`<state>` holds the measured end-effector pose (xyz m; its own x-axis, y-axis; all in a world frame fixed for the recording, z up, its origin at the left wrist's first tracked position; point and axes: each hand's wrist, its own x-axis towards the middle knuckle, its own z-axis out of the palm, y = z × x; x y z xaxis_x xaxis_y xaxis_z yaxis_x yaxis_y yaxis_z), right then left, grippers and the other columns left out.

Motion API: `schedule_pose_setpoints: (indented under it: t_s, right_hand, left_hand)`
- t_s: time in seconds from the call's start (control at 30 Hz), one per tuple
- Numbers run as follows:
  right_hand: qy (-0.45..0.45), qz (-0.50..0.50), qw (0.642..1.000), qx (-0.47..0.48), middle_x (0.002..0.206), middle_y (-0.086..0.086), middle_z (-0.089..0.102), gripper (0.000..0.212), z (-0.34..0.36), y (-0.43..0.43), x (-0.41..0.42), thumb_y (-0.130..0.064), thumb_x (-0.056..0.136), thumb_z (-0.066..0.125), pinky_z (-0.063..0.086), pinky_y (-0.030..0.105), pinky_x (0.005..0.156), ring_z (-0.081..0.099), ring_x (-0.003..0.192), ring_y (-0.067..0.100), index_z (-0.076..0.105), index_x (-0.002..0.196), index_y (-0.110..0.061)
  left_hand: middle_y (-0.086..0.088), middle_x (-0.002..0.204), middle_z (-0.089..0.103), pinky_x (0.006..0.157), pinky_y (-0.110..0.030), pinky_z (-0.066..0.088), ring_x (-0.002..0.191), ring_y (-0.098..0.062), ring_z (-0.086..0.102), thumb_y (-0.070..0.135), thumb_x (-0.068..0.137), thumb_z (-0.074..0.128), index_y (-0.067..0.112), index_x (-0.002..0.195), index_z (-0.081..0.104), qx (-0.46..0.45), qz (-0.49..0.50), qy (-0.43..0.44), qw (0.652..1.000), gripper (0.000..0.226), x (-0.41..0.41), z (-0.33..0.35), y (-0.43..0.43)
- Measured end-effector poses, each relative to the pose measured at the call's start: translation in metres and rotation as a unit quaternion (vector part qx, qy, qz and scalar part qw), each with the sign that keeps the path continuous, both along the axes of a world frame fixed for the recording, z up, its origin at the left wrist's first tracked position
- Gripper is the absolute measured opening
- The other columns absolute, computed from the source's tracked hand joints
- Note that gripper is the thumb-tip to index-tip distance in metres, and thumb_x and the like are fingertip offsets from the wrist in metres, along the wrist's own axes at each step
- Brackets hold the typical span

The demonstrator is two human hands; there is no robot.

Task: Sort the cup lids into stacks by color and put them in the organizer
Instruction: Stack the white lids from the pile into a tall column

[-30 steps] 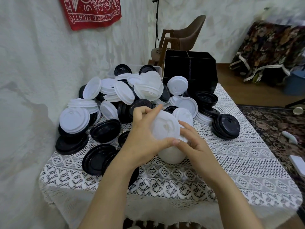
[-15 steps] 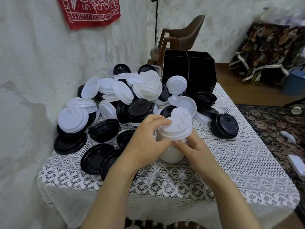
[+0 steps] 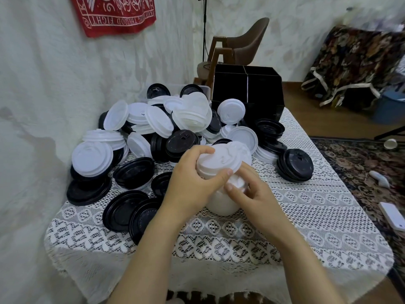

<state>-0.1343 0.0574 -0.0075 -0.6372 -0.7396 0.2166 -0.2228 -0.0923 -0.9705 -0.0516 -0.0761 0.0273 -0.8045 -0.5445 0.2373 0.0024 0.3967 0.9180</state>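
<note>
1. Grip: left hand [image 3: 192, 183] is curled over the rim of the top lid [image 3: 221, 157]. Right hand [image 3: 252, 198] pinches the white lid stack [image 3: 221, 205] lower down, from 4 o'clock.
2. The stack is mid-bench [image 3: 306, 216], and its base looks to rest on the lace cloth.
3. Step, as I read it: seating one more white lid. The top lid looks slightly tilted, so level it, centre rim on rim, then press evenly round the edge.
4. Brace the column with the right hand while pressing. A tall, loose stack could lean or spill.
5. Carry it with one hand under the base and one on top.
6. Destination: the black organizer [image 3: 263, 91] at 12 o'clock, at the far end of the bench and well apart from the stack.
7. Remaining: a mixed pile [image 3: 175, 119] at 10–11 o'clock and a black lid stack [image 3: 294, 165] at 2 o'clock.
8. Writing: the red banner [image 3: 116, 14] at 11 o'clock has white lettering. "FIGHT" is readable; the rest is cropped or unclear. I can't read any markings on the lids.
</note>
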Motion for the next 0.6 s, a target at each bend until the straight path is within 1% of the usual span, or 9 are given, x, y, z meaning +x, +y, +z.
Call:
schedule_pose_setpoints:
  t_s: [0.03,0.13,0.2,0.27,0.33,0.4,0.47,0.5,0.6]
  right_hand:
    - [-0.011,-0.012,1.000,0.002,0.134,-0.008,0.055,0.056,-0.002,0.001,-0.001,-0.040,0.082,0.070,0.046,0.045,0.103,0.055,0.123,0.012,0.053,0.134,-0.029]
    - [-0.038,-0.026,0.999,0.008,0.129,-0.010,0.060,0.074,-0.003,0.005,-0.004,-0.041,0.072,0.078,0.049,0.040,0.102,0.059,0.118,0.009,0.047,0.137,-0.026]
    - [-0.039,-0.011,0.999,0.016,0.131,-0.011,0.060,0.076,-0.003,0.008,-0.006,-0.034,0.072,0.079,0.048,0.038,0.103,0.057,0.120,0.008,0.046,0.139,-0.026]
    - [-0.046,0.011,0.999,0.016,0.134,-0.009,0.059,0.072,-0.002,0.011,-0.008,-0.024,0.076,0.077,0.047,0.039,0.104,0.056,0.123,0.010,0.045,0.141,-0.026]
    - [-0.049,0.030,0.998,0.014,0.135,-0.007,0.059,0.071,-0.001,0.014,-0.009,-0.016,0.078,0.074,0.047,0.036,0.103,0.055,0.125,0.012,0.045,0.142,-0.024]
    - [-0.063,0.034,0.997,0.006,0.135,-0.009,0.059,0.075,-0.001,0.016,-0.010,-0.012,0.077,0.076,0.047,0.030,0.103,0.054,0.126,0.010,0.042,0.143,-0.025]
    - [-0.083,0.025,0.996,0.000,0.135,-0.015,0.057,0.084,-0.001,0.017,-0.010,-0.010,0.073,0.080,0.046,0.023,0.101,0.053,0.126,0.005,0.038,0.144,-0.028]
    - [-0.085,0.023,0.996,0.000,0.135,-0.016,0.056,0.086,-0.002,0.017,-0.011,-0.010,0.071,0.079,0.047,0.022,0.100,0.053,0.126,0.004,0.037,0.144,-0.029]
    - [-0.085,0.025,0.996,0.004,0.134,-0.017,0.057,0.083,-0.003,0.017,-0.012,-0.004,0.073,0.075,0.048,0.021,0.097,0.053,0.125,0.003,0.038,0.142,-0.031]
  left_hand:
    - [0.006,0.116,0.063,0.087,-0.032,0.054,0.107,-0.013,0.061,0.055,0.059,0.074,0.043,0.101,0.056,0.001,0.001,0.012,1.000,0.047,0.002,0.000,-0.004]
    - [0.012,0.124,0.058,0.091,-0.021,0.050,0.116,-0.007,0.057,0.055,0.057,0.071,0.041,0.105,0.058,-0.017,-0.010,0.030,0.999,0.052,0.008,0.000,-0.015]
    - [0.018,0.129,0.052,0.097,-0.021,0.046,0.122,-0.002,0.051,0.054,0.058,0.072,0.039,0.108,0.059,-0.034,-0.031,0.025,0.999,0.054,0.010,-0.001,-0.018]
    - [0.020,0.131,0.051,0.102,-0.024,0.043,0.125,0.001,0.048,0.053,0.059,0.073,0.035,0.112,0.060,-0.043,-0.063,0.008,0.997,0.058,0.011,-0.001,-0.016]
    - [0.022,0.132,0.050,0.105,-0.022,0.040,0.126,0.004,0.045,0.050,0.060,0.074,0.033,0.116,0.060,-0.053,-0.090,-0.014,0.994,0.061,0.010,-0.001,-0.011]
    - [0.025,0.132,0.048,0.104,-0.013,0.035,0.124,0.011,0.042,0.042,0.064,0.078,0.031,0.120,0.059,-0.072,-0.108,-0.033,0.991,0.060,0.008,-0.001,-0.007]
    - [0.030,0.133,0.044,0.099,-0.002,0.029,0.123,0.018,0.037,0.028,0.072,0.081,0.027,0.126,0.058,-0.100,-0.114,-0.051,0.987,0.058,0.007,-0.001,-0.005]
    - [0.030,0.134,0.042,0.096,0.002,0.025,0.123,0.019,0.035,0.024,0.075,0.080,0.027,0.129,0.056,-0.111,-0.115,-0.057,0.986,0.058,0.006,-0.001,-0.005]
    - [0.027,0.138,0.040,0.094,0.006,0.022,0.125,0.020,0.031,0.018,0.079,0.075,0.030,0.131,0.052,-0.117,-0.122,-0.061,0.984,0.057,0.005,-0.002,-0.006]
